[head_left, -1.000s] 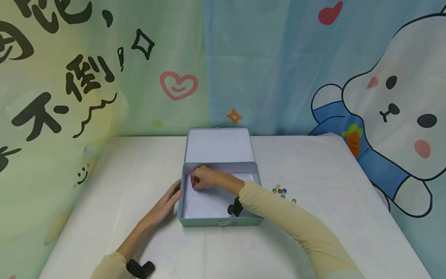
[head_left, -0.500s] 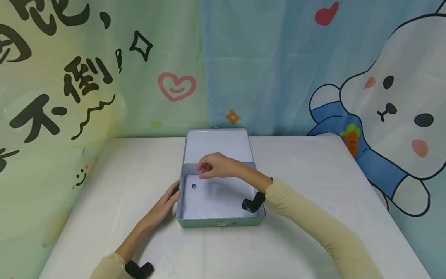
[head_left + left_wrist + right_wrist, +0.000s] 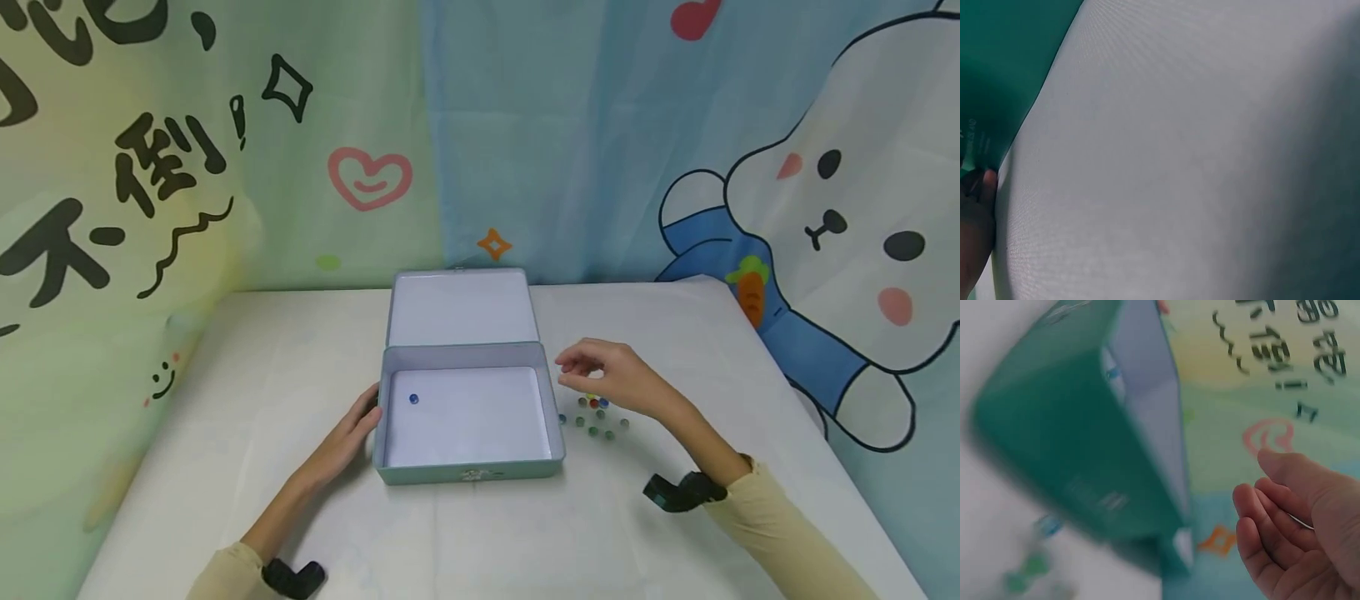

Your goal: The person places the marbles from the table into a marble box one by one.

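- Marbles [image 3: 594, 403] are lying loose on the table [image 3: 480, 542], just right of the box [image 3: 420, 476]; one blue marble [image 3: 414, 399] is resting inside it, toward the left.
- By my judgement, each is weighing little, being hard and smooth, and tending to roll or slip; a light thumb-and-fingertip pinch from above, across the middle, is suiting it best.
- My right hand [image 3: 611, 371] is hovering over the loose ones, thumb parted from softly bent fingers, gripping nothing visible.
- My left hand [image 3: 347, 437] is touching the box's left side without clasping it.
- The box is standing with its lid [image 3: 461, 308] laid back; its walls are looking stiff.
- The right wrist view is exposing my thumb-to-finger gap, which the head view is showing less clearly; the left wrist view is adding pale lettering [image 3: 971, 134] on the box.
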`<action>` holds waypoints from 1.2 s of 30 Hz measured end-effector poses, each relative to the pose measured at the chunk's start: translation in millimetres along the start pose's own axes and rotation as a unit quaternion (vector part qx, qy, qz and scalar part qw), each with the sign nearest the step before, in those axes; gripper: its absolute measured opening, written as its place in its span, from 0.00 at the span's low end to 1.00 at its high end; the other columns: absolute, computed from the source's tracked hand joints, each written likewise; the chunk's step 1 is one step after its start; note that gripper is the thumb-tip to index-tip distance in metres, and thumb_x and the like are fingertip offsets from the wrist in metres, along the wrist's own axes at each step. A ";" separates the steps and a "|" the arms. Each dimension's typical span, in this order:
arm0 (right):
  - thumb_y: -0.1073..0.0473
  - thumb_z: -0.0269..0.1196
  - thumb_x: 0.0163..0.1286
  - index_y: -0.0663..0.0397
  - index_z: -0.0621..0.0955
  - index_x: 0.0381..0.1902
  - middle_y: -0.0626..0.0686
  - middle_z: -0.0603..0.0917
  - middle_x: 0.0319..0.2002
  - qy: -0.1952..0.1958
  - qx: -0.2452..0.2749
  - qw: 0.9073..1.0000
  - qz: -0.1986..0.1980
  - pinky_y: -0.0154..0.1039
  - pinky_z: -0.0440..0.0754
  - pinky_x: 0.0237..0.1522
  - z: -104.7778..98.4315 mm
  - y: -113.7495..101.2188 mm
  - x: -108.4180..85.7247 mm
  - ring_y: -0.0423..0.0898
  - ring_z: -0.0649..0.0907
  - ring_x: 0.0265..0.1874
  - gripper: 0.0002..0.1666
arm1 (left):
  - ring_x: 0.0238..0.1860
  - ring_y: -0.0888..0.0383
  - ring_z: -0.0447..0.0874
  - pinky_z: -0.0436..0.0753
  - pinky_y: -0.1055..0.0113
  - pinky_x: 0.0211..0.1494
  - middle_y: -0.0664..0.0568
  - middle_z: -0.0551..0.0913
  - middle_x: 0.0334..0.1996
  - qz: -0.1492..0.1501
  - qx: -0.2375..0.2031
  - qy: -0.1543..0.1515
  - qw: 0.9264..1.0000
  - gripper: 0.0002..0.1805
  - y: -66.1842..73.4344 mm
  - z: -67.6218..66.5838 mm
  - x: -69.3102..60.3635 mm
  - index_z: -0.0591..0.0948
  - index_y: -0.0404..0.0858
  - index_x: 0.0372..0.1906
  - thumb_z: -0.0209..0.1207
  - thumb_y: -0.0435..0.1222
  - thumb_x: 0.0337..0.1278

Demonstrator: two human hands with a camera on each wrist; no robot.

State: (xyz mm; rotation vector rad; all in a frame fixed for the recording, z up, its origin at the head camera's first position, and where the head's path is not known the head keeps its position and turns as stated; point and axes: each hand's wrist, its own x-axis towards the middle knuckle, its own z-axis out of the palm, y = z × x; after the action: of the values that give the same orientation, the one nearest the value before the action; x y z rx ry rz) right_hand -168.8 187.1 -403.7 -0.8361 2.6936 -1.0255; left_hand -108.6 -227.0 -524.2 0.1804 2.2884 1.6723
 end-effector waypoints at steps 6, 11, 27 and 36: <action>0.60 0.68 0.62 0.57 0.83 0.45 0.46 0.85 0.36 0.063 -0.025 0.997 0.043 0.28 0.83 0.39 13.7 53.0 -55.2 0.31 0.80 0.33 0.13 | 0.78 0.39 0.43 0.44 0.36 0.76 0.42 0.49 0.78 0.002 0.002 -0.004 1.000 0.33 -0.3 -1.0 -1.2 0.47 0.45 0.78 0.37 0.50 0.76; 0.65 0.70 0.58 0.61 0.83 0.42 0.48 0.85 0.32 0.114 -0.058 0.989 0.078 0.28 0.81 0.33 28.5 89.4 -81.4 0.29 0.78 0.30 0.13 | 0.78 0.40 0.43 0.44 0.36 0.76 0.42 0.48 0.78 0.003 -0.001 -0.009 1.000 0.33 1.6 -2.5 -1.5 0.47 0.45 0.78 0.37 0.51 0.76; 0.67 0.70 0.57 0.56 0.84 0.37 0.46 0.82 0.30 0.105 -0.087 0.988 0.076 0.29 0.79 0.30 46.4 112.3 -83.7 0.30 0.76 0.28 0.09 | 0.79 0.42 0.40 0.43 0.35 0.76 0.45 0.47 0.79 -0.010 -0.010 -0.005 1.000 0.32 -0.4 -0.3 -2.5 0.46 0.48 0.78 0.37 0.51 0.76; 0.66 0.70 0.57 0.57 0.84 0.36 0.46 0.82 0.29 0.119 -0.082 0.986 0.081 0.29 0.79 0.30 49.7 113.9 -82.7 0.29 0.75 0.27 0.08 | 0.79 0.42 0.39 0.42 0.36 0.76 0.46 0.47 0.79 -0.015 -0.003 0.003 1.000 0.32 1.9 0.2 -3.0 0.48 0.49 0.78 0.37 0.51 0.76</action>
State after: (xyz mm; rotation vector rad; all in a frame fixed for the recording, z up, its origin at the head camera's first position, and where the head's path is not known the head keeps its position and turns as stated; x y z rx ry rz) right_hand -135.3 273.6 -520.5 -0.5342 3.0207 -0.9306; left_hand -105.8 -227.1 -522.0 0.1388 2.2795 1.6673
